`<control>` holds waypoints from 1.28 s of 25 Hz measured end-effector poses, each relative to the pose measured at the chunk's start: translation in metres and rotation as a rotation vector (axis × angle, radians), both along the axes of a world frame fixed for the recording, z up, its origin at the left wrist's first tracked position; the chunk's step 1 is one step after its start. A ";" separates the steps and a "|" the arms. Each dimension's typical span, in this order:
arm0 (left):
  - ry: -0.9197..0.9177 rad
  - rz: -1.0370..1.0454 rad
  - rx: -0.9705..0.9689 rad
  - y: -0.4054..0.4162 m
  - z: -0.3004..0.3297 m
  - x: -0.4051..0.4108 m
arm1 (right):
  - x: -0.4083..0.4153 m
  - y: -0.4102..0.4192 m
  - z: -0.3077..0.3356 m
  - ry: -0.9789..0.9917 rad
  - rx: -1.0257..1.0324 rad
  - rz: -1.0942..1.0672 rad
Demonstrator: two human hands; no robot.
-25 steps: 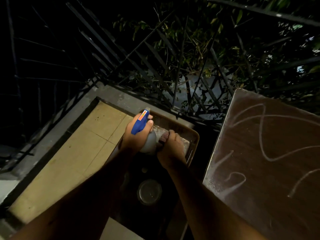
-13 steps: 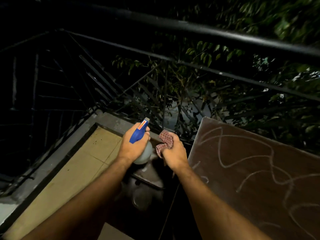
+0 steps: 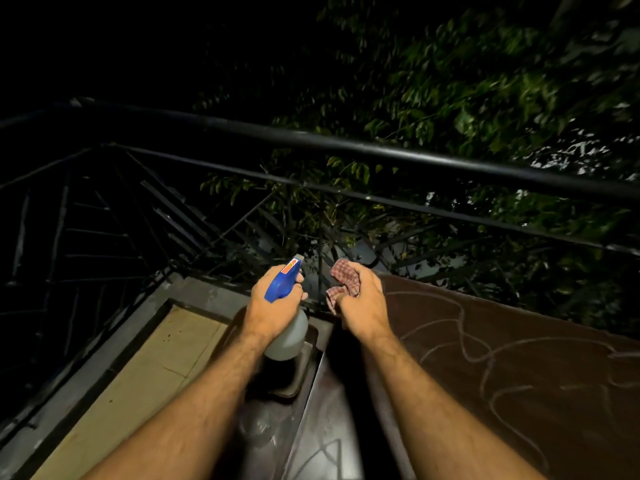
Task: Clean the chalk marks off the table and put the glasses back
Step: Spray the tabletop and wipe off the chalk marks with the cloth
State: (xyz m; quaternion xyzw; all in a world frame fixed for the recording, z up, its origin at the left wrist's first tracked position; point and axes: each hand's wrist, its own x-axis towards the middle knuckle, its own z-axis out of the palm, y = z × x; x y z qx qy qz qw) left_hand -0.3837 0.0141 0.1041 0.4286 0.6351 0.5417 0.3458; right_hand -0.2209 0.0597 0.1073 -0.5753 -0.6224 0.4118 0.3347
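Night balcony, seen from above. Brown table [image 3: 519,358] at lower right, top scrawled with white chalk marks [image 3: 485,358], looping lines across most of the bare surface. Black railing [image 3: 381,150] running beyond the table's far edge, leafy branches [image 3: 485,98] behind the railing. Tan tiled floor [image 3: 138,375] left of the table, bordered by a grey curb. Dark tray [image 3: 304,372] just left of the table, down in shadow; below the tray, a faint rounded glassy shape [image 3: 258,424], too dim to name with confidence, so whereabouts of the glasses not certain.

Two bare forearms reaching forward from the bottom edge. Left hand [image 3: 273,306] left of the table's far corner, above the tray, fingers wrapped round the neck of a spray bottle [image 3: 287,337]: blue trigger head on top with a small red label, pale body hanging below the fist, nozzle aimed away toward the railing. Right hand [image 3: 363,299] at the table's far left corner, clenched on a red checked cloth [image 3: 344,277], bunched, a fold poking up past the knuckles and another corner drooping below the thumb. Hands near each other, not touching. Cloth held above the table edge, whether brushing the top not clear
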 end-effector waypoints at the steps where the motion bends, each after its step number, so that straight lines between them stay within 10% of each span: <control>1: -0.009 -0.025 0.009 -0.002 0.005 0.011 | 0.012 -0.001 0.004 0.011 0.002 -0.021; 32: 0.362 -0.254 -0.120 -0.017 -0.023 0.370 | 0.450 -0.065 -0.047 -0.156 -0.174 -0.324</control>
